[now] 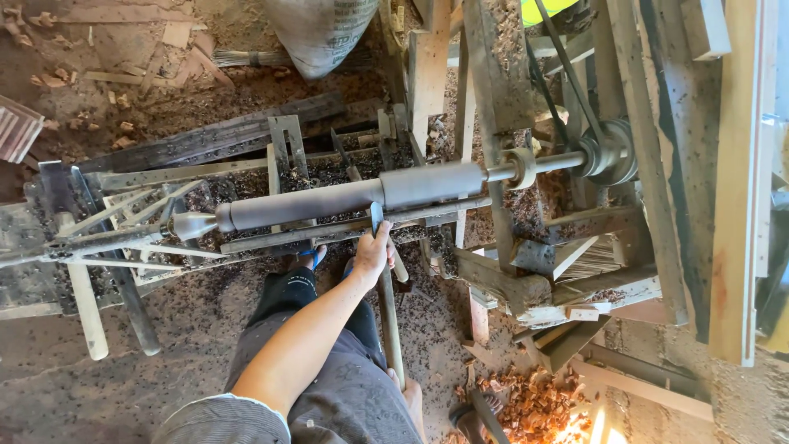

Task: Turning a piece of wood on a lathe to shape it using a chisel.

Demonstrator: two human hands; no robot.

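Here, left hand [371,253] clenched round chisel [386,304] near its tip; right hand [411,400] gripping the handle's low end; blade resting against spindle [345,200] on lathe [493,123].

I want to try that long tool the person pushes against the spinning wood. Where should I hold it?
Hold the long-handled turning tool in two places, as shown: left hand wrapped over the shaft up near the rest bar, right hand low at the handle end. Its long, slanted handle likely steadies best from below, on your side.
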